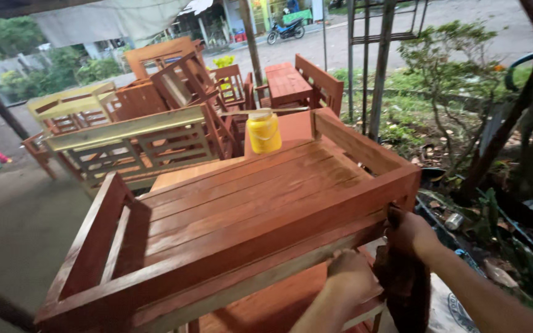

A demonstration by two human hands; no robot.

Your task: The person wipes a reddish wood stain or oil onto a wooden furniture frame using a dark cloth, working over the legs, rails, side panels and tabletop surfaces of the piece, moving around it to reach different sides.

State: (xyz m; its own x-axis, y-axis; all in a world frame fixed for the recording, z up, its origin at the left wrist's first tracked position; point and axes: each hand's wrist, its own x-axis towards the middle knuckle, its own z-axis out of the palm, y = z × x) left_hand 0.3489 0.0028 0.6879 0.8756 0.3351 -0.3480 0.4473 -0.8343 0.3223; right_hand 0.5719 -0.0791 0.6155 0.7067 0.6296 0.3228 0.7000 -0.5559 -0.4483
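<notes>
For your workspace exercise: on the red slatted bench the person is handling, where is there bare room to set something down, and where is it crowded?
The slats of the red bench lie bare from the left armrest to the right armrest, in front of the yellow jar. It is crowded at the near right corner, where the left hand and right hand with a dark cloth are.

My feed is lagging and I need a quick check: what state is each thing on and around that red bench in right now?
Wooden bench: upright, red stain glossy, front rail's lower edge bare.
Yellow jar: upright, lid on, standing behind the bench.
Dark cloth: hanging from the right hand.
Left hand: gripping the front rail.
Right hand: at the bench corner, closed on the cloth.
</notes>
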